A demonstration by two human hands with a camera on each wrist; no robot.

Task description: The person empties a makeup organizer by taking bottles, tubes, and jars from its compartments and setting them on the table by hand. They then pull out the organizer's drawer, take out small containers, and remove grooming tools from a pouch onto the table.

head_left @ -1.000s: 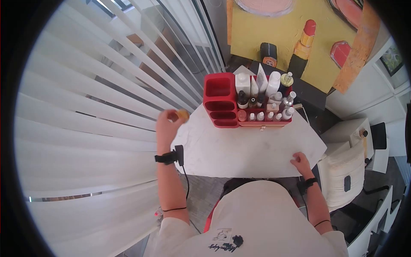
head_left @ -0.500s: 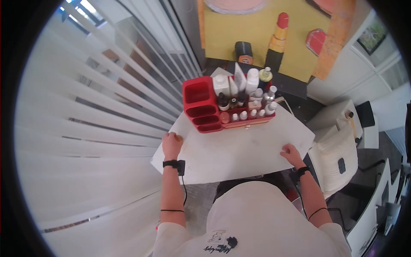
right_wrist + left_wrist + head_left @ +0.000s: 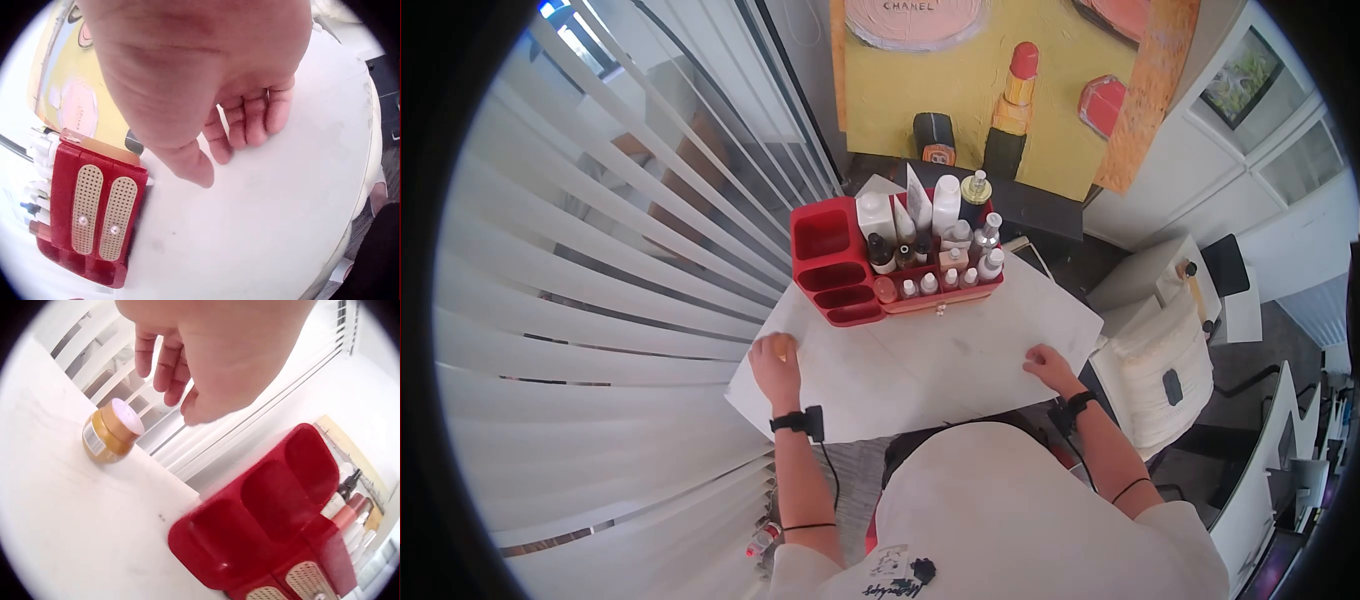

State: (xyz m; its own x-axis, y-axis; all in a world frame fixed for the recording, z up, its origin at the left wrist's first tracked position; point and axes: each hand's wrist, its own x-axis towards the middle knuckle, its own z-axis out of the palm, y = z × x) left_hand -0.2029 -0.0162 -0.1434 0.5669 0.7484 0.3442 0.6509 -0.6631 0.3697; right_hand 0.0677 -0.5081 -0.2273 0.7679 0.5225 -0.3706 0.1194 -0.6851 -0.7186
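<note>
A small amber jar (image 3: 112,432) with a pale pinkish top and a barcode label stands on the white table (image 3: 56,481) near its left edge. My left hand (image 3: 215,356) hovers beside it, fingers loosely bent and apart from the jar in the left wrist view. From the head view, the left hand (image 3: 776,370) covers most of the jar. My right hand (image 3: 206,94) hangs over the right side of the tabletop with relaxed fingers and nothing in them. Between and beyond both hands sits a red cosmetics organizer (image 3: 840,208).
Several bottles and tubes (image 3: 945,205) fill the organizer's right part; its left compartments look vacant. White vertical blinds (image 3: 620,400) run along the table's left side. A cosmetics painting (image 3: 900,100) stands behind. At right is a cream cushioned chair (image 3: 1155,390).
My left hand has lowered from beside the blinds to the table's left side and let go of the jar there. The right hand stays over the table. The head view has swung right.
</note>
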